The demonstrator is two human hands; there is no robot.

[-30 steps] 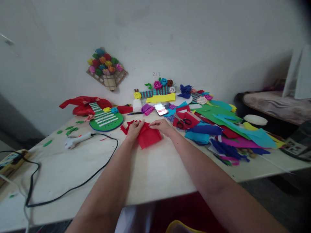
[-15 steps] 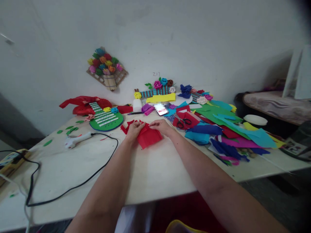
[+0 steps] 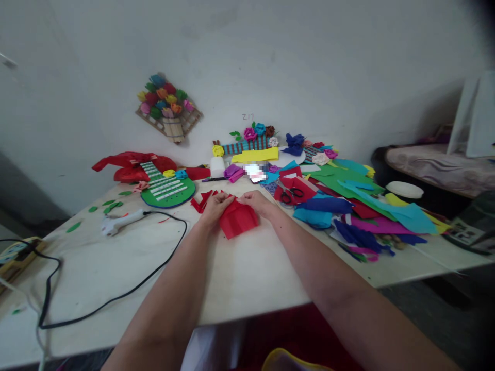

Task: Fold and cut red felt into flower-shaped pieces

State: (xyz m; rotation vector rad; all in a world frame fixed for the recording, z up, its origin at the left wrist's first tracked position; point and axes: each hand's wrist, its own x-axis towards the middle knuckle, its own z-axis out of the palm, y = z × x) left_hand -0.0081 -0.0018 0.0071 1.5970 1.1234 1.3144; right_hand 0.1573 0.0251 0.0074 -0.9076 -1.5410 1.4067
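Note:
A piece of red crepe paper hangs between my two hands over the table. My left hand pinches its upper left edge, thumb against fingers. At the upper right edge, my right hand has its fingertips closed on the same paper. Some folds are hidden behind the fingers. Just left of my left hand lie cut red paper scraps on the table. Scissors with black and red handles rest on red paper to the right of my right hand.
A white glue gun with a black cord lies at left, near green paper leaves and a green guitar-shaped craft. Coloured paper sheets pile up at right. A phone and yellow paper sit at the back.
Both hands keep their hold on the red crepe paper, and they come slightly closer together at its top edge. The whole view shifts a little.

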